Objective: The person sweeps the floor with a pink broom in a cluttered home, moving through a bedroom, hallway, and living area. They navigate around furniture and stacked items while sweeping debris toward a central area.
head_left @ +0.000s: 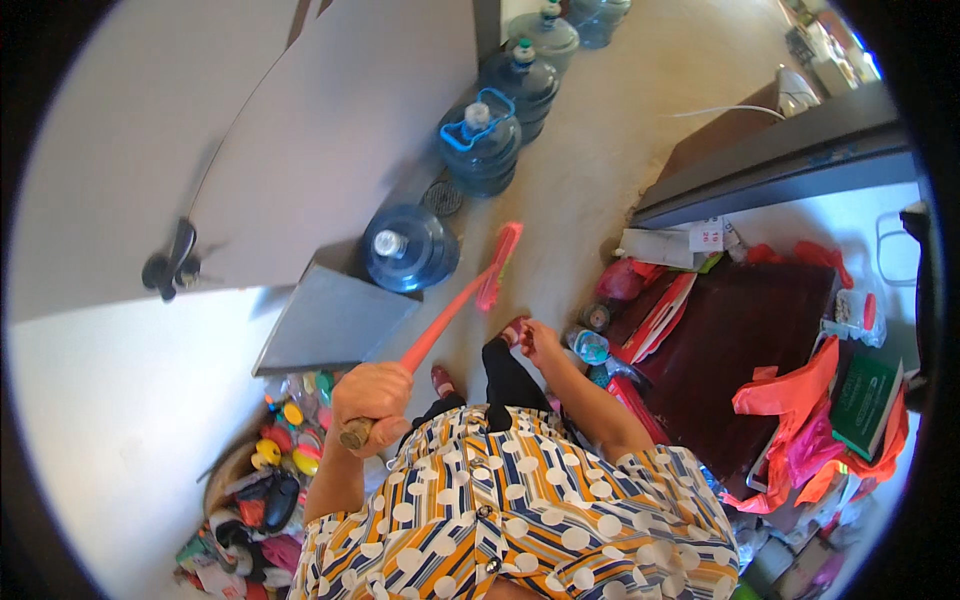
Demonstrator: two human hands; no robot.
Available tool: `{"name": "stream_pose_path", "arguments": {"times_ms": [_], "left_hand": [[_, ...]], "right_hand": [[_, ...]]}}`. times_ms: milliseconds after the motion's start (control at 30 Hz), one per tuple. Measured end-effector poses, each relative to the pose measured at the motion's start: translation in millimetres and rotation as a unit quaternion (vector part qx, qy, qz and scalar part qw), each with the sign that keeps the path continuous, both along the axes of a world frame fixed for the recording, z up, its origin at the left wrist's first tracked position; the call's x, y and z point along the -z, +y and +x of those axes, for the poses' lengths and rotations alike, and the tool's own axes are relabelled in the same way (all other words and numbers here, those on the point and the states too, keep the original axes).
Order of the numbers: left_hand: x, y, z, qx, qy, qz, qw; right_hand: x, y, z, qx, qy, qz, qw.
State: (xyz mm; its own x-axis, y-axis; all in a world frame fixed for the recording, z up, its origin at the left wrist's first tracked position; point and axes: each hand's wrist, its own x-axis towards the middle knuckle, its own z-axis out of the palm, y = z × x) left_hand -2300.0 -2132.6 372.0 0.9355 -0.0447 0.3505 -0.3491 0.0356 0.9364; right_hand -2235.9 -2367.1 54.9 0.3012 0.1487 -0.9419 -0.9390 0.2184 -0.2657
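Observation:
My left hand point(373, 401) is wrapped around the top of a long red broom handle, whose worn brown end shows below the fist. The handle slants away from me to the pink broom head point(500, 266), which is at the floor point(555, 247) in front of my feet. My right hand point(534, 339) hangs above my red shoe, away from the handle, with its fingers partly curled; whether anything is between them cannot be told. A large blue water jug point(410, 248) stands left of the broom head.
More water jugs point(480, 150) line the left side beyond a round floor drain point(442, 199). A grey slab point(330, 319) and a heap of toys and shoes point(274, 487) lie at left. At right is a dark red table point(735, 352) with bags and a green book point(866, 405).

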Motion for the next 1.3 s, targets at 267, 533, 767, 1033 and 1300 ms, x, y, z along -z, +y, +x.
{"name": "stream_pose_path", "arguments": {"times_ms": [267, 533, 767, 1033, 1300], "left_hand": [[-11, 27, -121, 0.033, -0.032, -0.042, 0.998], [-45, 53, -274, -0.319, -0.033, -0.095, 0.943], [-40, 40, -342, -0.597, 0.016, -0.042, 0.801], [83, 19, -301, -0.511, 0.068, -0.195, 0.834], [125, -15, -197, -0.398, 0.117, -0.185, 0.891]], "right_hand": [[-39, 111, -73, -0.155, 0.029, 0.134, 0.978], [-40, 188, -224, -0.212, 0.039, 0.158, 0.964], [-24, 219, -303, -0.392, 0.088, 0.219, 0.889], [61, 165, -195, -0.244, -0.184, -0.029, 0.952], [79, 99, -44, -0.174, -0.165, -0.104, 0.965]]}}
